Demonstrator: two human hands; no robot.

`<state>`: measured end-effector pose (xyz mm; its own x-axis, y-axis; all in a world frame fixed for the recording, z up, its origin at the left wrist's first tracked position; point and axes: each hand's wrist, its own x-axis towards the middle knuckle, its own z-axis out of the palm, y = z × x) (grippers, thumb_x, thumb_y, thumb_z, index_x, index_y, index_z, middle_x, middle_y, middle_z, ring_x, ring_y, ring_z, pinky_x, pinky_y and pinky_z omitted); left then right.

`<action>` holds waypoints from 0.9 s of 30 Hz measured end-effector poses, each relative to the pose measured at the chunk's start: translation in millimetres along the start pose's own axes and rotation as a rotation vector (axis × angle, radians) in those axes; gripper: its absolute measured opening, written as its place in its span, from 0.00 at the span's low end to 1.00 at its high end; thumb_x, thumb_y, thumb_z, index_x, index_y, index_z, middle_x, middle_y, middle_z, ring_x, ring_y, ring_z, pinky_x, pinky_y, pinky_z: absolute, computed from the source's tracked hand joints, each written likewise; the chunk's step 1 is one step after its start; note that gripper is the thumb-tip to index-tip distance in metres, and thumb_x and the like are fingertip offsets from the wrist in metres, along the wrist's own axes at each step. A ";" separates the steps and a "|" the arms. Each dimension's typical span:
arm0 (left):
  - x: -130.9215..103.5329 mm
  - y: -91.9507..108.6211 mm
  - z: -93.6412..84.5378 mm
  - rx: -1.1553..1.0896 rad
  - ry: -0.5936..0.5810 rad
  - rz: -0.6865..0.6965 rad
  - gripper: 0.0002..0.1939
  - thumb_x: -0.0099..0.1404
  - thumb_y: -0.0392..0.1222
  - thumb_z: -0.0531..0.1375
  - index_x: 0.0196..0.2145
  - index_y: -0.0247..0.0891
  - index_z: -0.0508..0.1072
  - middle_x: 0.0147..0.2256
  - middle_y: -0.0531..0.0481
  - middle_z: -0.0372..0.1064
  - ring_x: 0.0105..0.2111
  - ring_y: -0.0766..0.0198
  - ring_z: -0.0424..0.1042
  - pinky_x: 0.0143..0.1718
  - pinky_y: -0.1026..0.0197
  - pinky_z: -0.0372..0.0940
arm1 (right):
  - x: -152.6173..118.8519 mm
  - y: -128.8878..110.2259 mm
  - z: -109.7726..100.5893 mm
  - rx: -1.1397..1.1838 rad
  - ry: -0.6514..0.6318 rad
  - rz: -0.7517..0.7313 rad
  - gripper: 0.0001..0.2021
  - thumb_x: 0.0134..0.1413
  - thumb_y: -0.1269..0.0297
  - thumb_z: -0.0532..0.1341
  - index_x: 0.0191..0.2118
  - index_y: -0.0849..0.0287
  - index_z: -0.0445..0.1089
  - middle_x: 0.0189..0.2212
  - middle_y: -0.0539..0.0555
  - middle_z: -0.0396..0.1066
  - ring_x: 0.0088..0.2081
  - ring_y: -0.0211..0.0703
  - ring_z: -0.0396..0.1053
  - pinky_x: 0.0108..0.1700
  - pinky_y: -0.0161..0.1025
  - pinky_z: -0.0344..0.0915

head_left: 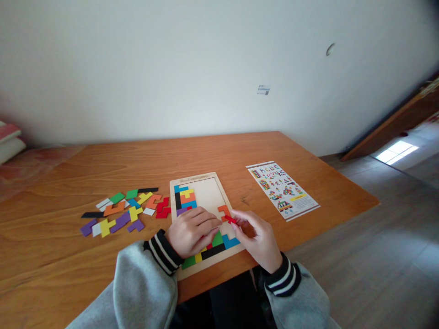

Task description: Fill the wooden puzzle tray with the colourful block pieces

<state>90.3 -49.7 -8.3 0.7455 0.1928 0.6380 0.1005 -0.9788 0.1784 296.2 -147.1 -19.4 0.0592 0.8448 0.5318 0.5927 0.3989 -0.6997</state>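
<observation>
A light wooden puzzle board (pixel 193 179) lies at the table's near edge, partly filled with coloured block-shaped pieces. My right hand (pixel 261 237) pinches a small red puzzle piece (pixel 230 220) between thumb and fingertips, over the board's right side. Below it are an orange piece (pixel 222 209) and a blue piece (pixel 230 242) set in the board. My left hand (pixel 195 230) rests across the board's middle, fingers stretched toward the red piece and apparently not holding anything. It hides some of the pieces beneath it, including part of a green piece (pixel 217 239).
Loose coloured puzzle pieces (pixel 120 221) lie scattered left of the board on the wooden table (pixel 219 153). A printed pattern sheet (pixel 283 189) lies to the right. A white wall (pixel 171 68) stands behind the table. At the far left sits a red-and-white object (pixel 10 141).
</observation>
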 end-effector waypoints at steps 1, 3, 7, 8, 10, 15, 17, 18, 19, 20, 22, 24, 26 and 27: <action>0.0 -0.1 0.0 0.002 0.001 0.002 0.10 0.69 0.33 0.56 0.46 0.36 0.74 0.39 0.46 0.77 0.37 0.61 0.73 0.40 0.59 0.72 | -0.3 -0.9 0.4 -0.011 -0.003 -0.012 0.14 0.59 0.74 0.61 0.48 0.54 0.73 0.37 0.53 0.77 0.36 0.40 0.76 0.41 0.38 0.75; 0.1 -0.1 -0.2 0.008 0.005 0.007 0.10 0.69 0.33 0.56 0.45 0.36 0.74 0.39 0.46 0.77 0.37 0.62 0.73 0.40 0.59 0.72 | -1.1 -2.3 1.4 -0.044 -0.006 -0.043 0.10 0.59 0.73 0.62 0.44 0.54 0.74 0.36 0.53 0.76 0.37 0.41 0.76 0.41 0.38 0.74; 1.2 0.6 -1.4 0.021 0.009 0.009 0.10 0.70 0.34 0.55 0.45 0.36 0.74 0.38 0.46 0.77 0.36 0.62 0.73 0.39 0.59 0.72 | -3.4 -2.4 3.4 -0.117 -0.028 -0.100 0.13 0.60 0.75 0.60 0.48 0.54 0.75 0.38 0.55 0.73 0.39 0.41 0.75 0.42 0.37 0.74; 1.7 0.8 -1.7 0.021 0.008 0.008 0.10 0.70 0.34 0.55 0.45 0.36 0.74 0.38 0.46 0.77 0.36 0.62 0.73 0.39 0.59 0.72 | -4.0 -1.9 3.9 -0.128 -0.042 -0.112 0.14 0.60 0.76 0.60 0.48 0.54 0.75 0.39 0.55 0.72 0.40 0.41 0.74 0.42 0.37 0.74; 2.6 1.3 -2.0 0.019 0.007 0.008 0.09 0.70 0.35 0.55 0.44 0.36 0.74 0.37 0.46 0.77 0.35 0.62 0.73 0.38 0.59 0.72 | -5.2 -1.2 4.9 -0.145 -0.077 -0.134 0.15 0.59 0.77 0.60 0.48 0.54 0.75 0.40 0.56 0.71 0.41 0.42 0.73 0.43 0.38 0.73; 3.7 1.9 -2.2 0.009 0.007 -0.001 0.08 0.70 0.35 0.55 0.41 0.36 0.75 0.37 0.46 0.77 0.35 0.62 0.73 0.38 0.60 0.72 | -5.6 -4.1 4.9 -0.240 -0.188 -0.172 0.12 0.57 0.74 0.62 0.45 0.55 0.75 0.40 0.56 0.71 0.43 0.46 0.70 0.46 0.45 0.71; 3.4 1.7 -2.0 0.002 0.003 -0.006 0.08 0.70 0.35 0.55 0.41 0.36 0.75 0.37 0.46 0.77 0.35 0.62 0.73 0.39 0.60 0.72 | -5.0 -6.8 3.9 -0.287 -0.216 -0.177 0.10 0.57 0.70 0.64 0.44 0.55 0.75 0.40 0.56 0.72 0.43 0.48 0.70 0.46 0.48 0.70; 3.2 1.6 -1.8 -0.003 0.002 -0.005 0.09 0.70 0.35 0.55 0.41 0.37 0.75 0.37 0.46 0.78 0.35 0.62 0.73 0.39 0.60 0.72 | -4.7 -7.9 3.3 -0.304 -0.225 -0.173 0.09 0.57 0.68 0.64 0.44 0.55 0.75 0.40 0.56 0.72 0.43 0.48 0.69 0.46 0.49 0.69; 2.9 1.5 -1.6 -0.006 0.001 -0.003 0.09 0.71 0.35 0.55 0.42 0.37 0.75 0.37 0.46 0.78 0.36 0.62 0.74 0.40 0.60 0.73 | -4.4 -8.9 2.8 -0.318 -0.231 -0.166 0.09 0.57 0.67 0.64 0.45 0.55 0.75 0.41 0.57 0.72 0.43 0.49 0.69 0.46 0.49 0.69; 2.6 1.5 -1.3 -0.008 0.001 0.001 0.09 0.70 0.35 0.55 0.42 0.37 0.75 0.37 0.47 0.79 0.35 0.62 0.74 0.40 0.60 0.73 | -4.3 -9.5 2.4 -0.328 -0.235 -0.158 0.09 0.58 0.67 0.64 0.45 0.55 0.75 0.41 0.57 0.72 0.43 0.49 0.69 0.46 0.49 0.68; 1.8 1.3 -0.5 -0.010 -0.002 0.010 0.09 0.70 0.35 0.56 0.43 0.37 0.75 0.37 0.48 0.79 0.35 0.62 0.73 0.38 0.60 0.73 | -4.1 -10.0 2.0 -0.339 -0.235 -0.141 0.10 0.59 0.68 0.62 0.46 0.55 0.75 0.41 0.57 0.73 0.44 0.49 0.69 0.47 0.50 0.68; 1.1 1.2 0.5 -0.011 -0.009 0.012 0.09 0.70 0.36 0.57 0.44 0.37 0.76 0.37 0.49 0.80 0.35 0.61 0.73 0.37 0.61 0.73 | -4.0 -9.8 1.8 -0.338 -0.231 -0.133 0.11 0.59 0.70 0.60 0.47 0.54 0.74 0.42 0.57 0.73 0.44 0.49 0.69 0.47 0.49 0.67; 0.2 0.9 1.3 -0.010 -0.022 0.005 0.09 0.70 0.36 0.57 0.45 0.38 0.76 0.37 0.49 0.80 0.36 0.61 0.74 0.38 0.60 0.74 | -4.0 -9.5 1.7 -0.327 -0.224 -0.134 0.13 0.60 0.72 0.58 0.48 0.54 0.74 0.43 0.56 0.74 0.43 0.49 0.69 0.46 0.49 0.67; -0.3 0.8 1.6 -0.007 -0.029 0.000 0.10 0.70 0.37 0.57 0.47 0.38 0.76 0.37 0.49 0.80 0.36 0.60 0.74 0.38 0.60 0.74 | -4.0 -9.4 1.5 -0.321 -0.216 -0.135 0.14 0.60 0.73 0.57 0.49 0.55 0.73 0.43 0.56 0.75 0.43 0.48 0.69 0.46 0.48 0.67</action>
<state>91.2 -50.6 -9.5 0.7641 0.1908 0.6162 0.0959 -0.9782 0.1839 289.1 -153.7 -15.7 -0.1864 0.8613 0.4726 0.8059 0.4092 -0.4278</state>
